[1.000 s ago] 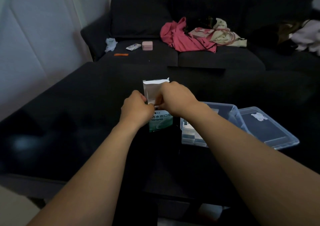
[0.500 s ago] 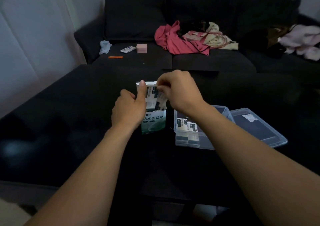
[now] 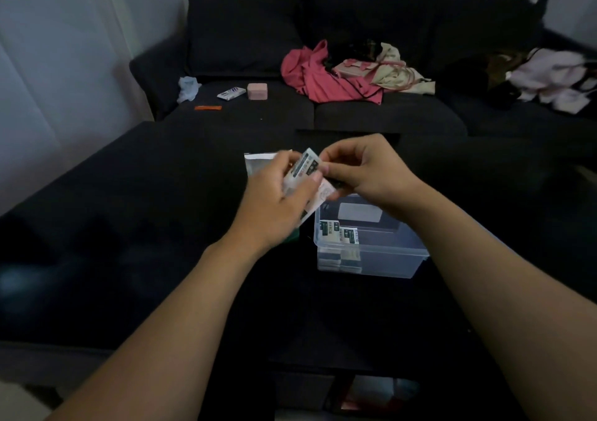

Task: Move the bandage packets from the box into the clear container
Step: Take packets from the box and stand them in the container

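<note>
My left hand [image 3: 277, 201] grips a small stack of white bandage packets [image 3: 305, 167] above the dark table, just left of the clear container [image 3: 387, 256]. My right hand [image 3: 361, 168] pinches the top right edge of the same packets. Behind my left hand, only the open white flap of the bandage box [image 3: 258, 160] and a green sliver at its base show. Several packets [image 3: 339, 235] lie inside the clear container, stacked along its near left wall.
The dark table [image 3: 129, 227] runs up to a black sofa [image 3: 323, 114] carrying a pink garment [image 3: 319, 78], a beige bag, a small pink box [image 3: 257, 91], a wrapper and an orange strip. My right forearm hides the container's lid.
The packets have come out of the box and tilted right, toward the container. My left hand left the box and took the packets. The camera tilted down slightly.
</note>
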Action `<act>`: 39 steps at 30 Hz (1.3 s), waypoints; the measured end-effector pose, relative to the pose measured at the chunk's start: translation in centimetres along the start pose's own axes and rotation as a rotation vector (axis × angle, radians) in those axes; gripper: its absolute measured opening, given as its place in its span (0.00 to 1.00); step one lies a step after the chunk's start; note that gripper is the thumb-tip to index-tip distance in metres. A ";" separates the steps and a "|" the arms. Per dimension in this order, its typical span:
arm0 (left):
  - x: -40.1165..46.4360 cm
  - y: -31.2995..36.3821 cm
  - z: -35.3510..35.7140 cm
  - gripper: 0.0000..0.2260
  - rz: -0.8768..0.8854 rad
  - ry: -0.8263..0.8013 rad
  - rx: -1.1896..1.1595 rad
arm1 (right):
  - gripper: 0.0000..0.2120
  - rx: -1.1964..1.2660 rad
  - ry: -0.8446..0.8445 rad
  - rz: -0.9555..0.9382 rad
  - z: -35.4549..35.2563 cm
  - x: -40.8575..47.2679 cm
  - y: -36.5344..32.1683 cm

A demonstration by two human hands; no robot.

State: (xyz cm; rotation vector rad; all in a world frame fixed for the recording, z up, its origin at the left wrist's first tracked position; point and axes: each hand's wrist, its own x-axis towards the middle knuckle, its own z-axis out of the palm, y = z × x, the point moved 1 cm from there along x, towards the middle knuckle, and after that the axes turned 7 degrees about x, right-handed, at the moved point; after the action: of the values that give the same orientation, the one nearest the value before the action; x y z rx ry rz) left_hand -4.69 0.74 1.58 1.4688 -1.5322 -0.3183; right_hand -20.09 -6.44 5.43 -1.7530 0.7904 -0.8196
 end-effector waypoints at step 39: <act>-0.2 3.5 5.5 0.07 -0.365 -0.213 -0.140 | 0.05 -0.230 0.383 -0.113 1.3 -2.7 1.8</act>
State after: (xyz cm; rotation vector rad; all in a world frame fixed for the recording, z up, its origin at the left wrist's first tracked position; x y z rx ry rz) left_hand -11.07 -0.46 1.22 1.6394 -1.3656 -0.8044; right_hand -20.80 -4.08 2.95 -1.8815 1.0791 -1.2027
